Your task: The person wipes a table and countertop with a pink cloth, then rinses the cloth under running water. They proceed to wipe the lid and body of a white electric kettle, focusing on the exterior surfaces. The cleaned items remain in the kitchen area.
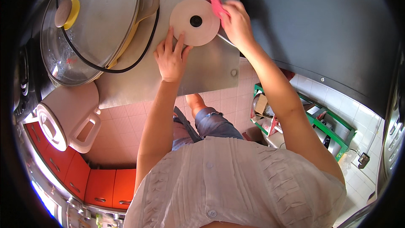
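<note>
A round pale pink kettle base (185, 11) with a black central connector lies on the stainless steel worktop (208, 66). The fingertips of my left hand (171, 53) rest on its near left part, fingers apart. My right hand (237, 22), slightly blurred, grips a pink cloth (216, 6) at the right rim of the base. A white cord runs out from the base beneath my right hand. The matching pale pink electric kettle (72, 110), lid on, stands at the left edge of the worktop.
A large electric pan with a glass lid (95, 22) takes up the left of the worktop, a black cable (126, 69) draped across it. A dark grey panel (322, 31) rises at the right. Below are a green-framed rack (329, 133) and orange cabinets (99, 185).
</note>
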`<state>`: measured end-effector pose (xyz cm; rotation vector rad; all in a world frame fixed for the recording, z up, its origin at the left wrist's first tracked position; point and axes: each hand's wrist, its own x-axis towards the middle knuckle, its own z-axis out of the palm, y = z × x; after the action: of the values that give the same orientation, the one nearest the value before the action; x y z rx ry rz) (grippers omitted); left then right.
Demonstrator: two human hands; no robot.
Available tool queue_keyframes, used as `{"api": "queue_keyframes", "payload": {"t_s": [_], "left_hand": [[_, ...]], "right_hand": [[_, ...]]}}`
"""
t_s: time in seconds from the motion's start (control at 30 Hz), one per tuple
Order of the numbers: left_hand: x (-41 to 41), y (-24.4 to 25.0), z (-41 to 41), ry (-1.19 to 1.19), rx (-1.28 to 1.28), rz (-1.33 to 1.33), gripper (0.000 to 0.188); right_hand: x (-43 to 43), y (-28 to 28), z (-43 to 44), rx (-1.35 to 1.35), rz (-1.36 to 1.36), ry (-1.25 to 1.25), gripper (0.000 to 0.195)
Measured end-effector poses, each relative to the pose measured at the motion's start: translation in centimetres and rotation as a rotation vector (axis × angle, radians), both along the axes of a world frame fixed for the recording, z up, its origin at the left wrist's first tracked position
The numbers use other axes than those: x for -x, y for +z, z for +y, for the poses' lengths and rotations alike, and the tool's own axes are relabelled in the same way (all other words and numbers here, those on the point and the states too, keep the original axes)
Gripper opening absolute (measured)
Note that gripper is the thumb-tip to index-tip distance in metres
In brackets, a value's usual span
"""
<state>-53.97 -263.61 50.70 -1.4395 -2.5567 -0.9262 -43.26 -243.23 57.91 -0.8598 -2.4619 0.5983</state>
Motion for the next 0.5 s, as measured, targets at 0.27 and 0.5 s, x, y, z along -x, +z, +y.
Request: {"api": "queue_keyframes", "payload": {"t_s": [0.27,0.5], "left_hand": [[-0.2,-0.1,0.0,0.022,0.007,0.062,0.049],[-0.4,-0.2,0.2,0.028,0.021,0.058,0.049]], "right_hand": [[2.2,-2.5,1.0,-0.142,-0.165,0.403,0.037],[-4.1,-2.2,-6.5,-0.129,-0.205,0.219,0.036]]}}
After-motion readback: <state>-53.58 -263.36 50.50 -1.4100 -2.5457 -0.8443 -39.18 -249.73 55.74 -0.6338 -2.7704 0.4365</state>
